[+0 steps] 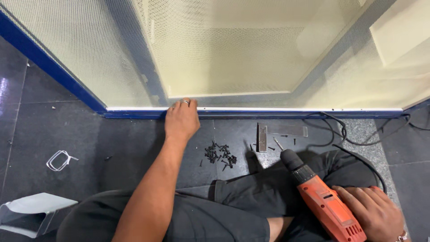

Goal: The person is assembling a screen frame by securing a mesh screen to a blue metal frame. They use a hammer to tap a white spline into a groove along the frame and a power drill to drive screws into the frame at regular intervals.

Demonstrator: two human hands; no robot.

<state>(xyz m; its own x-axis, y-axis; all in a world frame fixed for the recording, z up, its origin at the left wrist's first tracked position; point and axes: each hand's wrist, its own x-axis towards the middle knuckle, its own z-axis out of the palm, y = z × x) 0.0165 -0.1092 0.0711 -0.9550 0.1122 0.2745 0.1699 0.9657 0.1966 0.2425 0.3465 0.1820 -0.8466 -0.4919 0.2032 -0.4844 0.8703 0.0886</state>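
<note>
Head view: my left hand rests on the white strip along the bottom of the mesh panel, fingertips on the strip, ring on one finger, fingers lying loose with nothing held. The blue frame runs just under the strip. My right hand is wrapped around the orange drill, which rests on my leg, bit pointing up-left toward the floor. A pile of black screws lies on the dark floor between my hands, near the frame. A metal bracket sits just right of the screws. A black cable loops at right. A wire clip and a grey piece lie far left.
</note>
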